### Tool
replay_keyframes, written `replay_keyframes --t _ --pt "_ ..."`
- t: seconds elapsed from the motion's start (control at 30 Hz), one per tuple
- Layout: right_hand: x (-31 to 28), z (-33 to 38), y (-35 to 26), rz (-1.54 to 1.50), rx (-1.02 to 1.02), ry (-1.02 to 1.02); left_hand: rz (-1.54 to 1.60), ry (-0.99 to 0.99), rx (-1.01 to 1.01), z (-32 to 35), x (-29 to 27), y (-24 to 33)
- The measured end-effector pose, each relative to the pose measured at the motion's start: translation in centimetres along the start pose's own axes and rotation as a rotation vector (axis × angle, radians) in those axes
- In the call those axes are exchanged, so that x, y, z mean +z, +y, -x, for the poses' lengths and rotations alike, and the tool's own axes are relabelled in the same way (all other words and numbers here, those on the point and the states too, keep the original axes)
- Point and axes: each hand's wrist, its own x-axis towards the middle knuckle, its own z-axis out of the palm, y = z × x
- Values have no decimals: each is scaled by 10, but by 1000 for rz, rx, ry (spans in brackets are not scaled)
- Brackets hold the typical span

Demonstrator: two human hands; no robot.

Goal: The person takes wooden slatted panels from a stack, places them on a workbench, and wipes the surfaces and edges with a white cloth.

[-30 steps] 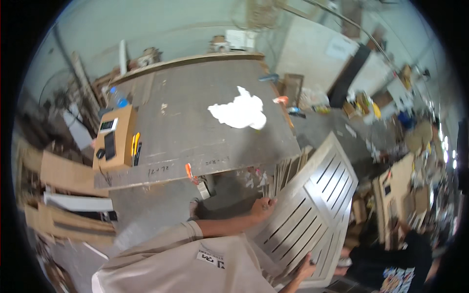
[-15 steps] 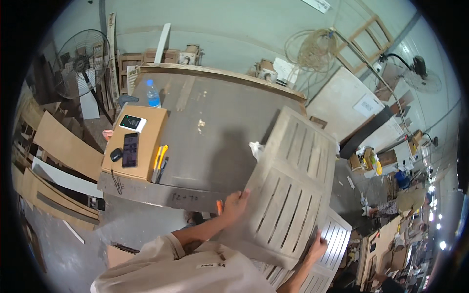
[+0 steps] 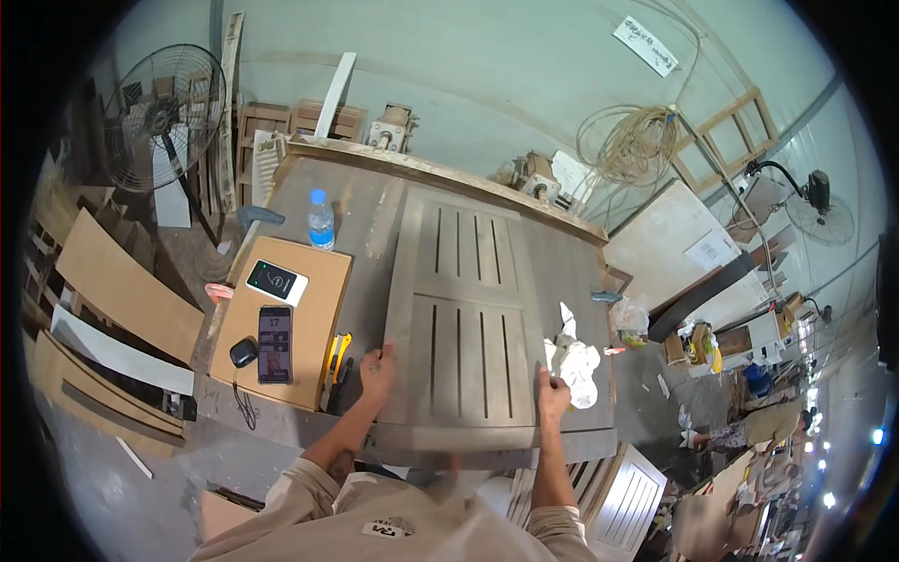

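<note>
A slatted wooden panel (image 3: 461,364) with two rows of long slots lies flat on the grey workbench (image 3: 356,211). My left hand (image 3: 376,373) grips its left edge, close to the near corner. On the opposite side my right hand (image 3: 552,394) has hold of the right edge, its thumb up. Just beyond that hand sits a crumpled white cloth or paper (image 3: 578,372). Left of my left hand are a yellow utility knife (image 3: 335,358) and a dark pen-like tool (image 3: 343,380). The fingers under the panel's edges are partly hidden.
On the left, a cardboard box (image 3: 309,328) carries a phone (image 3: 275,345), a white device (image 3: 277,283) and a black case (image 3: 243,352). A water bottle (image 3: 321,221) stands behind it. More slatted panels (image 3: 629,501) lean below the bench at right. Fans stand either side.
The panel has come from a tilted position at the right down flat onto the bench, turning straight. Both my hands moved left and up with it, and the white crumpled cloth or paper is uncovered.
</note>
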Motion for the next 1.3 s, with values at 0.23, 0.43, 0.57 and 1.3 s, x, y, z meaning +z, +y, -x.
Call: replay_keyframes --t 0.23,0.43,0.57,1.3 --pt "50 3 -5 149 17 -171 -163 48 82 -45 -9 -10" --pt "74 -11 28 237 -62 -286 -813 53 480 -1 13 35" --pt "91 -1 19 286 -111 -407 -920 -71 332 14 -5 20" --pt "99 23 6 180 -121 -258 -1211 -129 348 1 -12 -5"
